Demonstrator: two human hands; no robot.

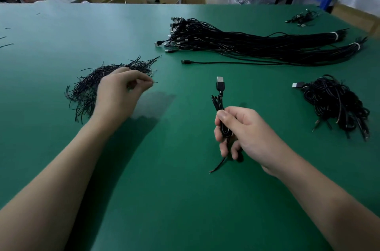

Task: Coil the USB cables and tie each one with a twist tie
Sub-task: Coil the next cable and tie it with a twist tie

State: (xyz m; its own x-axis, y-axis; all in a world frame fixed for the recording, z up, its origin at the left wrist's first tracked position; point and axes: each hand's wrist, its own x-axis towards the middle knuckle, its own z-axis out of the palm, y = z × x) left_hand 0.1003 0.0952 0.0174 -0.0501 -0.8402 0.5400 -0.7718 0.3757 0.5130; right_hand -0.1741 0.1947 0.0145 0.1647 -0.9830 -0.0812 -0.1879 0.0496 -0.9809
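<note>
The fingers (141, 79) of the left hand (119, 96) are drawn together, thumb to forefinger, pinching what looks like a single twist tie (155, 82), whose thin black tip pokes out just past them. The fingers (223, 116) of the right hand (244, 131) are curled round a coiled cable (218, 104), its loops narrow and flattened in the grip, with the USB plug (220, 83) standing up above the fist and a bare-ended tail (218, 165) trailing below. This cable seems coiled but not yet tied. Behind the left hand lies the pile of twist ties (86, 88), short, wiry and bristling. To the right sits a heap of coiled cables (337, 104), apparently finished, though their ties are too small to make out. Farther off, two long banded bundles (257, 44) of straight cables, glossy black with metal plugs, and one loose cable (226, 63) suggest most of the work remains. Everything rests on the matte green worktop (185, 199).
</note>
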